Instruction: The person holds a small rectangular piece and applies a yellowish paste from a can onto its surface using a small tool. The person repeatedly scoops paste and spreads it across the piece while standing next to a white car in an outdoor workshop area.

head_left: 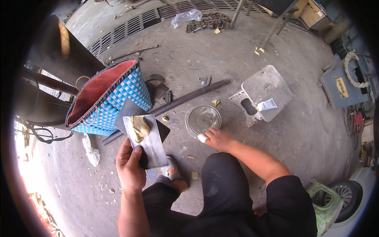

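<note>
Grey conc. floor [308,138], worn & stained; slotted drain grates [132,26] across far side; green stool [334,215] bottom rt.; bright glare [29,160] far lt.

2 hands — 1 left hand [132,173], 1 right hand [218,140]. 1 pale plate [153,149], 1 paste blob [139,128], at least 1 dark sheet [162,129]. 1 round container [203,119], 1 tube [267,104], 1 woven bag [122,100], 1 pipe [191,95], 1 green stool [331,211] — 1 wheel [344,194].

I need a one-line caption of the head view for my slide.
Left hand holding a plate with beige paste, right hand at a round container.
</note>
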Available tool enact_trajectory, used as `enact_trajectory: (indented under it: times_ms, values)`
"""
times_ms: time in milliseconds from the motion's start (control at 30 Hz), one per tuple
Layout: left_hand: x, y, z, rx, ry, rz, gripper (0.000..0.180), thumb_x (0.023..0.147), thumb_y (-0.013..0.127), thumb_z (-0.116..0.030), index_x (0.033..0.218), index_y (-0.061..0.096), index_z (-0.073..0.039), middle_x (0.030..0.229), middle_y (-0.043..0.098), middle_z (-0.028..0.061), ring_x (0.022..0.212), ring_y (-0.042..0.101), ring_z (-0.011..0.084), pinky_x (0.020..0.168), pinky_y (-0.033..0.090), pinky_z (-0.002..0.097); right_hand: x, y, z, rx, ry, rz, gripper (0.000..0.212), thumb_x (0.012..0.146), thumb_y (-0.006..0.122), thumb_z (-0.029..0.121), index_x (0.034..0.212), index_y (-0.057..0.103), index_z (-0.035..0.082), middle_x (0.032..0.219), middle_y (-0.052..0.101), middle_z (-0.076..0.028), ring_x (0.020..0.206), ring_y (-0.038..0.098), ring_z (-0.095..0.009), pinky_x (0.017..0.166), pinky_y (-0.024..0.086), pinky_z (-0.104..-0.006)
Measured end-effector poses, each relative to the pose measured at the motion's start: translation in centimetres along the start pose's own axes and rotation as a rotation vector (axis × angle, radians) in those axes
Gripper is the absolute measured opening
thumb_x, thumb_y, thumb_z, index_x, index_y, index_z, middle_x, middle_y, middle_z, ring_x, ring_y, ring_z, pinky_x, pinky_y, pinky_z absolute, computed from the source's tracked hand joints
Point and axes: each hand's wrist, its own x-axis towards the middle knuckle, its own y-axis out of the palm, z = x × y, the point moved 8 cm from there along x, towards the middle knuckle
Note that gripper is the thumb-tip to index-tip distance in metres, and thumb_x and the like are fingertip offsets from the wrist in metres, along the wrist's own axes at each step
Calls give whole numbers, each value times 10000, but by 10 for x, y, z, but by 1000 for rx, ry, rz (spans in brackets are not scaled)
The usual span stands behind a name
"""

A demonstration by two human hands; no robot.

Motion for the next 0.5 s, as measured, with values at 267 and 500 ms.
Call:
enact_trajectory:
  times_ms: [267,500]
  values:
    - [1,-4,-2,48,-4,-10,442,898,469,28,1337,460,73,1251,588,125,1129,564,175,988,408,304,-1,28,-3,156,-10,146,104,793,563,176,805,610,84,856,574,-88,878,585,-274,718,493,-406]
    - [5,7,-3,39,15,3,435,897,469,30,1329,465,78,1250,588,128,1127,565,182,986,407,305,-8,21,-13,161,130,269,106,816,546,147,796,600,59,797,612,-116,805,614,-306,680,492,-437]
